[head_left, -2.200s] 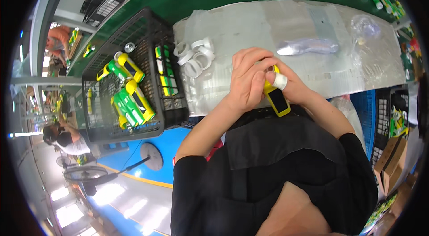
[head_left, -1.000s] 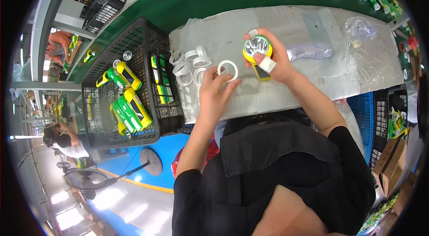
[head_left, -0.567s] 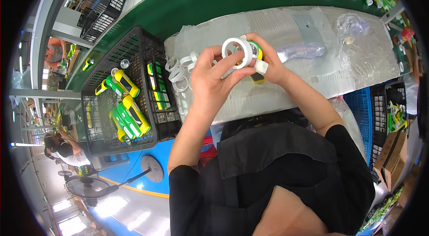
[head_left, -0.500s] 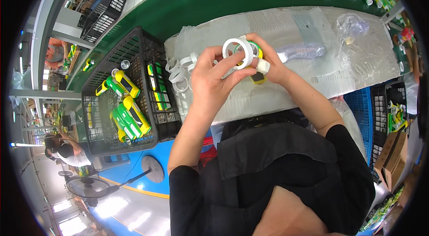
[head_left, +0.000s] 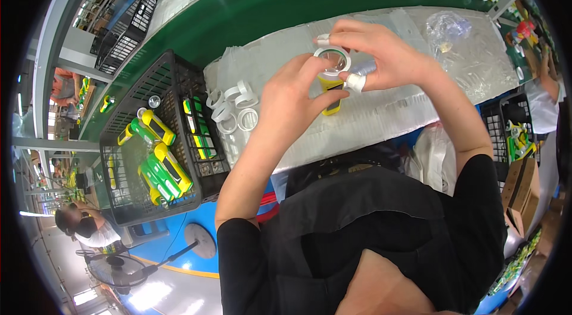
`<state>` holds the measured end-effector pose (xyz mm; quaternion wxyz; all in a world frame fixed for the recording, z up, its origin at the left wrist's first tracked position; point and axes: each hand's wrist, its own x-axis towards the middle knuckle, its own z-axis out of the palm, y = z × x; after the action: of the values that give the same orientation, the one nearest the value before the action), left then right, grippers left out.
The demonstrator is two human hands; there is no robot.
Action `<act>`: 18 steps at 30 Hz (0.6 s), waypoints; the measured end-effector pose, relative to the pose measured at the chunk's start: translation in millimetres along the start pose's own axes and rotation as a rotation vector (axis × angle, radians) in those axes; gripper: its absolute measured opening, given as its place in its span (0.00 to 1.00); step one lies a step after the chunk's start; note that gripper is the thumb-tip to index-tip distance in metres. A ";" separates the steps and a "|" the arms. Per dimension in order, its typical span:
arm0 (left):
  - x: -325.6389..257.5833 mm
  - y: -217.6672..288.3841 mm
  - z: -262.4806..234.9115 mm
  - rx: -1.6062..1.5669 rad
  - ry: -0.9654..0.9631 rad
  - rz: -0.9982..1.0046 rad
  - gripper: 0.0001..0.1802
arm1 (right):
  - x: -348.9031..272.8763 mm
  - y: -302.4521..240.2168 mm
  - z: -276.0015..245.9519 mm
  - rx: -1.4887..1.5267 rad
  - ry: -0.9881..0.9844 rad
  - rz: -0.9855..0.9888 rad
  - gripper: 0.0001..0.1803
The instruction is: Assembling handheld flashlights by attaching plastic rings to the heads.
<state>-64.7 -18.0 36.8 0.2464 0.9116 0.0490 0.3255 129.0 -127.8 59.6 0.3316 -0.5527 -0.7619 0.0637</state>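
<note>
A yellow and green flashlight (head_left: 331,104) stands tilted over the worktop, its clear lens facing up. Around its head sits a white ring (head_left: 350,60). My left hand (head_left: 286,97) is closed on the flashlight from the left, with the thumb along the body and the fingers at the head. From the right, my right hand (head_left: 387,56) spans the ring between thumb and fingertips; white covers wrap the thumb and one finger. Several loose white rings (head_left: 247,118) lie left of my hands. Behind my right hand is a partly hidden stack of clear plastic pieces (head_left: 362,68).
A black crate (head_left: 205,187) with several flashlights stands at the left. Beyond the plastic-covered worktop (head_left: 381,118) runs a green belt (head_left: 262,8) carrying flashlights. At the right are a cardboard box (head_left: 519,193) and another crate (head_left: 493,113). A fan (head_left: 116,270) stands at the lower left.
The white ring, earlier held up by my left hand, now sits around the flashlight's head. My left hand has shifted onto the flashlight, and my right hand has moved its grip to the ring.
</note>
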 end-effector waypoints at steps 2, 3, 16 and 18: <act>-1.2 0.8 10.9 -0.068 0.003 -0.022 0.22 | 7.0 -7.3 -14.3 0.000 -0.123 0.026 0.21; -0.6 0.8 14.9 -0.091 0.011 -0.036 0.21 | 10.0 -9.7 -20.7 0.001 -0.242 0.053 0.20; 4.2 -7.3 27.7 -0.163 0.081 0.021 0.21 | 30.4 -9.3 -38.7 -0.062 -0.477 0.131 0.19; 5.1 -8.8 29.0 -0.159 0.086 0.030 0.21 | 32.6 -7.9 -37.7 -0.089 -0.477 0.170 0.17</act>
<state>-42.2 -21.1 16.2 0.3107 0.8749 0.0198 0.3710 138.8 -112.1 106.6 0.1113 -0.5980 -0.7716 0.1863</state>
